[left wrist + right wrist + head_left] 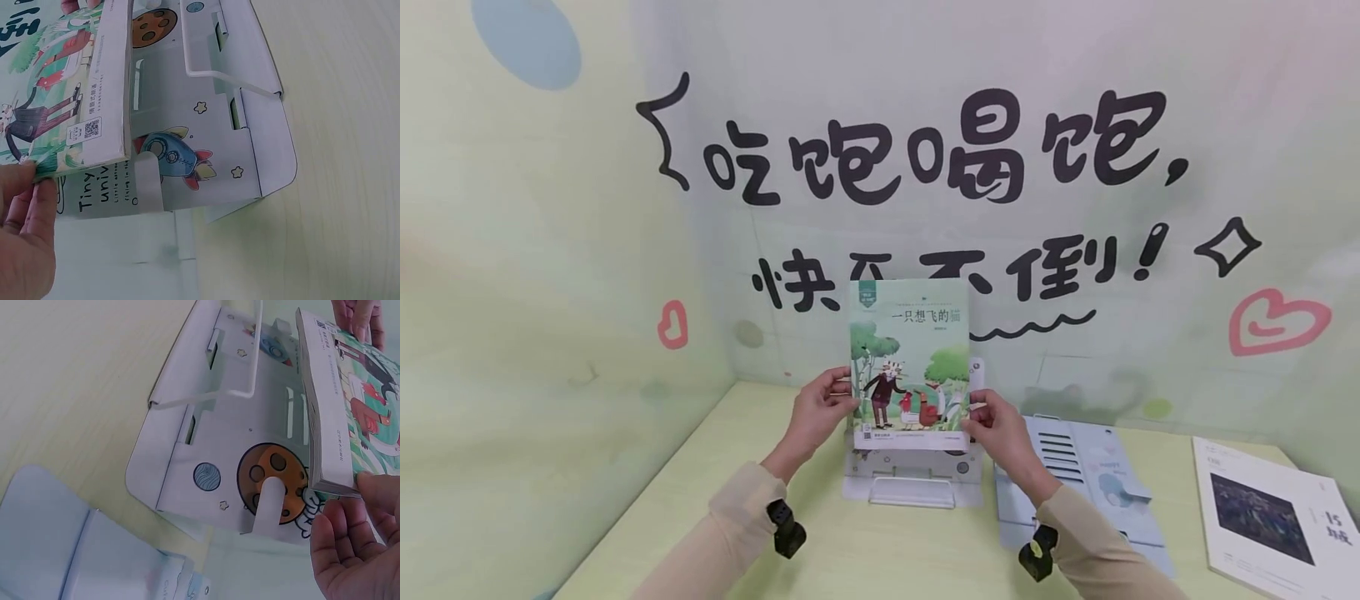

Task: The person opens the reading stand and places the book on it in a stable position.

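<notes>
A green illustrated book (917, 367) stands upright between both hands, its cover facing me. My left hand (820, 408) pinches its left edge near the bottom, thumb on the cover and fingers behind. On the opposite edge my right hand (1000, 425) pinches it the same way, as the right wrist view also shows at the book's corner (340, 481). Behind and below the book is a white book stand (206, 144) printed with a rocket and a round cookie-like planet. A white wire holder (240, 394) sticks out at the stand's front. The book's bottom edge is above that wire.
A folded-flat light blue stand (1075, 467) lies on the pale wooden table (685, 517) to the right, partly under my right forearm. Farther right lies a white book (1262, 508) with a dark picture. A printed cloth wall (970, 50) closes off the back.
</notes>
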Motion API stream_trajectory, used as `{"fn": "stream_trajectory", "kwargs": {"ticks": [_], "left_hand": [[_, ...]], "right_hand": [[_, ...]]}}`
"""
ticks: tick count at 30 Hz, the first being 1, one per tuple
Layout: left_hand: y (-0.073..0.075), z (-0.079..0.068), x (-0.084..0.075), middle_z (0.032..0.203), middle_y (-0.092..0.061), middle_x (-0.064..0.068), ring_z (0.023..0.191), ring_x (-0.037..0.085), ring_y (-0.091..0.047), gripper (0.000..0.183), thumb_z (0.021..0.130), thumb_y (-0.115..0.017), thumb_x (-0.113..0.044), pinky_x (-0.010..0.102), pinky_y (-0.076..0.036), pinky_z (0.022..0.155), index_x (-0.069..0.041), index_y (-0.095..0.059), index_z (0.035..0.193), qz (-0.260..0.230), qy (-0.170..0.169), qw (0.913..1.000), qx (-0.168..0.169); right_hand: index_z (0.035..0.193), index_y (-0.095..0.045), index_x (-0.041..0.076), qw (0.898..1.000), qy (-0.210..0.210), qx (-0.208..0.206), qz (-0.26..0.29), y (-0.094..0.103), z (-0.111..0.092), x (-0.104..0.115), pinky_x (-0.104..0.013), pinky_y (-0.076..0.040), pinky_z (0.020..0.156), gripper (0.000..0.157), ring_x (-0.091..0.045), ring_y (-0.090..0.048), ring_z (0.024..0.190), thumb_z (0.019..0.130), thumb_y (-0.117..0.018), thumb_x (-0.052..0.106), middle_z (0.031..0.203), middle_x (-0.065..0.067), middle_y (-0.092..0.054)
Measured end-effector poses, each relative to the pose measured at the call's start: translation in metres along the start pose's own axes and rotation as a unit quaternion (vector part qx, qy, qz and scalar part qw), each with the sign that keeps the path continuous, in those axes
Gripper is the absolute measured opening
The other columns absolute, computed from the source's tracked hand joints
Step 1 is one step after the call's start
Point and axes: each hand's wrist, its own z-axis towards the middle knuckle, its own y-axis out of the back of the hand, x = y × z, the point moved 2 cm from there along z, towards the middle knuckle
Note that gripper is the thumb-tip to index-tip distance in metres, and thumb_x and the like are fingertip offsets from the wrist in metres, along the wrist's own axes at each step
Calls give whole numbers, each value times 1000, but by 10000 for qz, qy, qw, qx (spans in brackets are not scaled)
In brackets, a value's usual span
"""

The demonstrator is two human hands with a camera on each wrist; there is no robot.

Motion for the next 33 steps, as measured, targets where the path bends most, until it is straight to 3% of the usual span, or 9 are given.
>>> {"fn": "stream_trajectory", "kwargs": {"ticks": [7, 13, 21, 27, 33], "left_hand": [[-13, 5, 3, 101, -66, 22, 89, 29, -66, 41, 80, -66, 8, 22, -53, 75, 3, -58, 120, 101, -367, 9992, -145], [-18, 9, -5, 101, -67, 21, 89, 31, -66, 40, 81, -66, 6, 27, -54, 76, 2, -58, 120, 311, -571, 9977, -207], [-18, 13, -2, 99, -67, 20, 91, 30, -64, 40, 80, -66, 8, 30, -54, 79, 2, -59, 119, 433, -598, 9965, -398], [-16, 10, 4, 99, -67, 19, 89, 29, -64, 38, 80, -66, 7, 26, -54, 75, 3, -59, 118, 561, -663, 9953, -427], [-16, 10, 3, 97, -67, 16, 87, 26, -63, 36, 79, -67, 7, 26, -54, 74, 0, -60, 115, 595, -733, 9943, -495]], "right_hand": [[106, -58, -3, 9996, 37, -171, -208, 0, 4, -15, -21, -42, 56, 25, -13, -52, 71, 81, -66, -2, 80, -10, -61], [102, -59, -2, 9986, 284, -353, -285, 2, 9, -20, -21, -41, 57, 23, -13, -52, 69, 81, -66, -3, 76, -10, -62], [100, -60, -1, 9957, 510, -504, -585, -4, 13, -22, -24, -45, 62, 22, -17, -59, 72, 80, -68, -1, 78, -10, -66], [98, -60, 2, 9923, 571, -486, -990, -7, 14, -23, -25, -44, 63, 20, -15, -56, 72, 80, -69, 2, 78, -6, -64], [98, -60, 2, 9907, 712, -534, -1030, -6, 15, -22, -25, -44, 61, 20, -15, -56, 72, 81, -69, 2, 79, -6, -64]]}}
